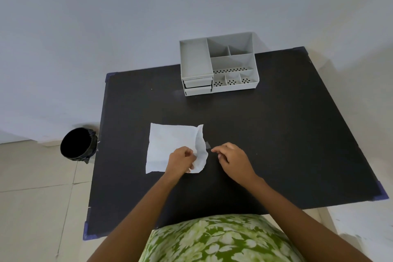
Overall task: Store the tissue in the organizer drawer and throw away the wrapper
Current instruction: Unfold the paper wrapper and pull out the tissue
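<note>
A white tissue (168, 144) lies unfolded on the black table (276, 134), its right edge curled up. My left hand (180, 160) pinches that raised right edge near the tissue's lower right corner. My right hand (232, 158) hovers just right of the tissue with thumb and forefinger pinched together; a small greyish scrap (208, 145) lies on the table by its fingertips, and I cannot tell whether the fingers hold anything. The grey organizer (219, 64) stands at the table's far side, its two drawers (198, 86) at the lower left front, the upper one slightly out.
A black round bin (77, 147) stands on the tiled floor off the table's left edge. A white wall runs behind the table. My green patterned clothing fills the bottom of the view at the table's near edge.
</note>
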